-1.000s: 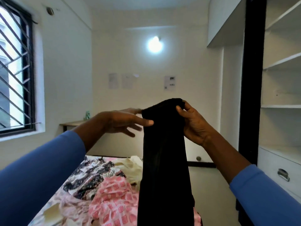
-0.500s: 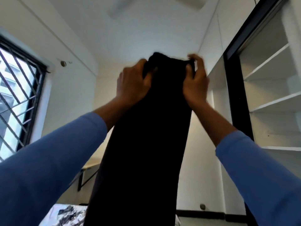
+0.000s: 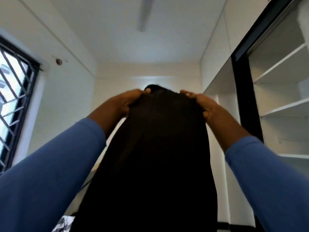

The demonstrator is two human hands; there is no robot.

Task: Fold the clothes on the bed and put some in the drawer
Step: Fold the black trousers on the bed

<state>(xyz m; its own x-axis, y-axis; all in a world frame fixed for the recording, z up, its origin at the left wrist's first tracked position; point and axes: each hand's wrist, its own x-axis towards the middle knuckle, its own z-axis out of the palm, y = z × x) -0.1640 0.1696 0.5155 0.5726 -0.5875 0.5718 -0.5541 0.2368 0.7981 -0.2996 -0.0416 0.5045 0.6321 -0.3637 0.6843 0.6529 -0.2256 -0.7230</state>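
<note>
A long black garment (image 3: 157, 156) hangs straight down in front of me and fills the middle of the head view. My left hand (image 3: 127, 102) grips its top edge on the left, and my right hand (image 3: 203, 102) grips the top edge on the right. Both arms are raised high, in blue sleeves. Only a scrap of black-and-white patterned cloth (image 3: 64, 223) on the bed shows at the bottom left; the black garment hides the bed itself and the other clothes. No drawer is in view.
An open wardrobe with white shelves (image 3: 282, 108) and a black frame (image 3: 242, 104) stands on the right. A barred window (image 3: 15, 101) is on the left wall. Overhead are the ceiling and a fan blade (image 3: 144, 14).
My view has tilted further up toward the ceiling. Both hands have shifted apart along the garment's top edge, spreading it wider. The pile of clothes on the bed has dropped out of view.
</note>
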